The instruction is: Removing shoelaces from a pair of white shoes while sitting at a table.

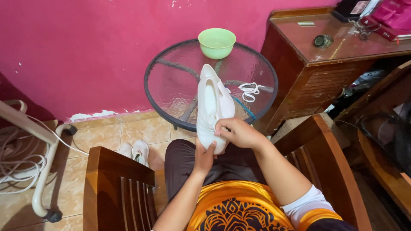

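Observation:
I hold a white shoe (212, 102) over my lap, toe pointing away toward the round glass table (171, 81). My left hand (204, 157) grips the heel end from below. My right hand (239, 131) rests on the shoe's upper near the lacing, fingers curled over it. A loose white shoelace (249, 90) lies on the glass just right of the shoe. A second white shoe (140, 150) sits on the tiled floor by my left knee.
A green bowl (216, 42) stands at the table's far edge against the pink wall. A wooden cabinet (317, 72) with small items on top is at the right. Wooden chair arms (115, 179) flank me. White tubing and cables (25, 162) lie at the left.

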